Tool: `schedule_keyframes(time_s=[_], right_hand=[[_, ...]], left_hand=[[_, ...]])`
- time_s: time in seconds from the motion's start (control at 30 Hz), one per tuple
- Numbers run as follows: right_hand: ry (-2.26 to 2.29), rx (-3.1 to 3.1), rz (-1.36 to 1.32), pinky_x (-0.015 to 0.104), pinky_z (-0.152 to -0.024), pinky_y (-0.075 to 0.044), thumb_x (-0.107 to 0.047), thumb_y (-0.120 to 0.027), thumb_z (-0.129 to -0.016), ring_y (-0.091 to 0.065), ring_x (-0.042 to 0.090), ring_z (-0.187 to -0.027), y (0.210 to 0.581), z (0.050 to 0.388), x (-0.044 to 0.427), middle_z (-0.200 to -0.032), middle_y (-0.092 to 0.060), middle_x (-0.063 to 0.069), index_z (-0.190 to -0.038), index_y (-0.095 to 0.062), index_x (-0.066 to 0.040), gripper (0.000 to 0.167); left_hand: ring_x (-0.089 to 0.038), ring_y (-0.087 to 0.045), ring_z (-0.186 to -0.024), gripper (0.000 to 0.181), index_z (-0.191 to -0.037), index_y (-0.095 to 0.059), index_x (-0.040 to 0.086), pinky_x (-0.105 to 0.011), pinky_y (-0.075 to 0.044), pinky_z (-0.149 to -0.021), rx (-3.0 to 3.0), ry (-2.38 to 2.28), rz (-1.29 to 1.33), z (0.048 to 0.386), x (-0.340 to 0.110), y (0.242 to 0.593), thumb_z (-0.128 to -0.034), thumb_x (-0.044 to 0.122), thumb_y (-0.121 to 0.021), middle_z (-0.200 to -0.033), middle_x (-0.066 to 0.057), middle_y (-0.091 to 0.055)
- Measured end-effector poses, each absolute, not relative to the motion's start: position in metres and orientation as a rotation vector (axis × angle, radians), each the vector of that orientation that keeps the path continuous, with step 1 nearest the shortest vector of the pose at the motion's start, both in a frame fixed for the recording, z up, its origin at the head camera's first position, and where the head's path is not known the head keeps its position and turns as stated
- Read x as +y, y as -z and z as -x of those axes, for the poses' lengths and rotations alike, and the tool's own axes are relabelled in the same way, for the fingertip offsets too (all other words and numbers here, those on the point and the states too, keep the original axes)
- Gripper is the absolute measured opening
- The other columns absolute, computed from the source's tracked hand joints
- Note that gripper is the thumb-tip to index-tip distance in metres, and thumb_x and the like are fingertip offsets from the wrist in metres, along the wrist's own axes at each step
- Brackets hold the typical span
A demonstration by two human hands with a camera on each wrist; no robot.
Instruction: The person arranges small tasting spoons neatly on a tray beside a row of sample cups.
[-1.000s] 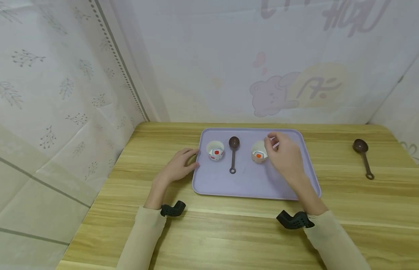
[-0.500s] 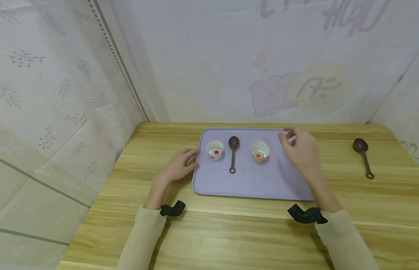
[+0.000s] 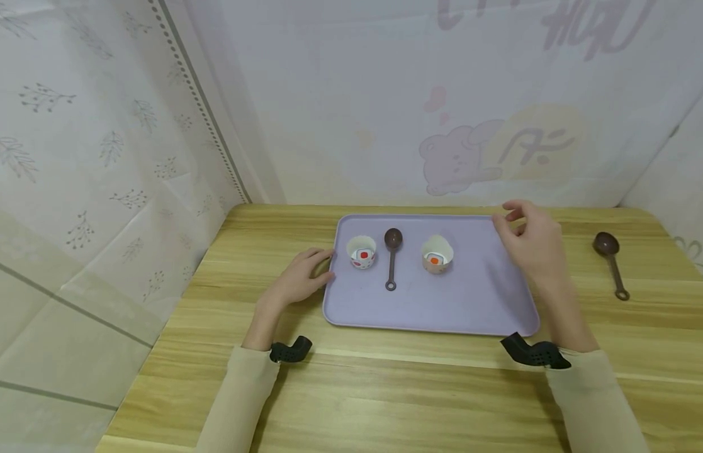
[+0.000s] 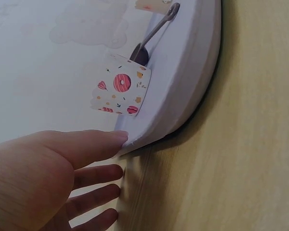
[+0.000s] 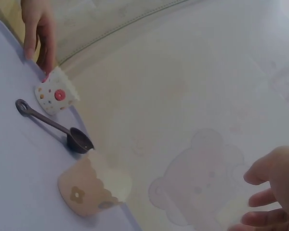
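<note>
A lilac tray (image 3: 419, 314) lies on the wooden table. On it, from left to right, stand a white patterned paper cup (image 3: 361, 253) with a red-marked piece inside, a brown scoop (image 3: 392, 258), and a beige paper cup (image 3: 437, 255) with an orange-marked piece inside. The left hand (image 3: 299, 277) touches the tray's left edge, thumb at the rim and fingers loosely extended. Above the tray's back right corner the right hand (image 3: 532, 245) hovers with bent, relaxed fingers and nothing between them; in the right wrist view its fingers are apart.
A second brown scoop (image 3: 610, 264) lies on the table right of the tray, its bowl toward the back. Patterned cloths (image 3: 340, 126) hang behind the table and at its sides. Each wrist wears a black mount.
The right hand has moved from beside the beige cup, rightward across the tray to its back right corner. The left hand, cups and scoops have stayed in place.
</note>
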State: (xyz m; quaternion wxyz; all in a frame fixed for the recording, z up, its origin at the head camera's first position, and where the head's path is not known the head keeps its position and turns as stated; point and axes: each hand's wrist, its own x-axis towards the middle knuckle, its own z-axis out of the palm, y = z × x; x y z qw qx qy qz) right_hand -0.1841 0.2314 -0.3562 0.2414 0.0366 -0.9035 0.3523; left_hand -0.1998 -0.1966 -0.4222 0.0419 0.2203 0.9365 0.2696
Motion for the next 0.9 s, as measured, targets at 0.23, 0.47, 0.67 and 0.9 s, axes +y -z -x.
schedule_keyframes(time_s=[0.23, 0.47, 0.67, 0.9], right_hand=[[-0.967, -2.478, -0.037, 0.008, -0.055, -0.039, -0.029, -0.062, -0.098, -0.056, 0.000, -0.065, 0.352, 0.184, 0.247, -0.102, -0.068, 0.021, -0.123, -0.066, 0.001, 0.040], [-0.962, -2.480, 0.032, 0.005, -0.059, -0.036, -0.031, -0.061, -0.098, -0.052, -0.013, -0.066, 0.350, 0.186, 0.268, -0.104, -0.067, 0.024, -0.125, -0.065, 0.002, 0.043], [-0.955, -2.607, 0.048, 0.009, -0.060, -0.034, -0.036, -0.054, -0.102, -0.065, 0.046, -0.096, 0.351, 0.184, 0.289, -0.117, -0.061, 0.028, -0.136, -0.057, 0.002, 0.051], [-0.916, -2.613, 0.104, 0.012, -0.061, -0.035, -0.038, -0.054, -0.101, -0.056, 0.000, -0.080, 0.360, 0.185, 0.312, -0.117, -0.063, 0.024, -0.134, -0.058, 0.000, 0.050]], left_hand=[[-0.039, -0.043, -0.137, 0.055, -0.149, -0.048, 0.004, -0.052, -0.033, -0.116, 2.858, -0.814, -0.664, 0.201, -0.196, 0.421, -0.1005, 0.024, -0.064, -0.146, -0.020, -0.050], [-0.039, -0.044, -0.136, 0.055, -0.149, -0.048, 0.002, -0.053, -0.034, -0.116, 2.861, -0.825, -0.679, 0.200, -0.196, 0.421, -0.1005, 0.023, -0.063, -0.145, -0.020, -0.051], [-0.040, -0.044, -0.136, 0.055, -0.149, -0.048, 0.002, -0.054, -0.034, -0.115, 2.855, -0.850, -0.673, 0.198, -0.196, 0.419, -0.0996, 0.021, -0.065, -0.145, -0.020, -0.051], [-0.040, -0.044, -0.136, 0.054, -0.149, -0.048, 0.002, -0.054, -0.034, -0.115, 2.858, -0.855, -0.678, 0.198, -0.195, 0.419, -0.1001, 0.020, -0.064, -0.145, -0.020, -0.051]])
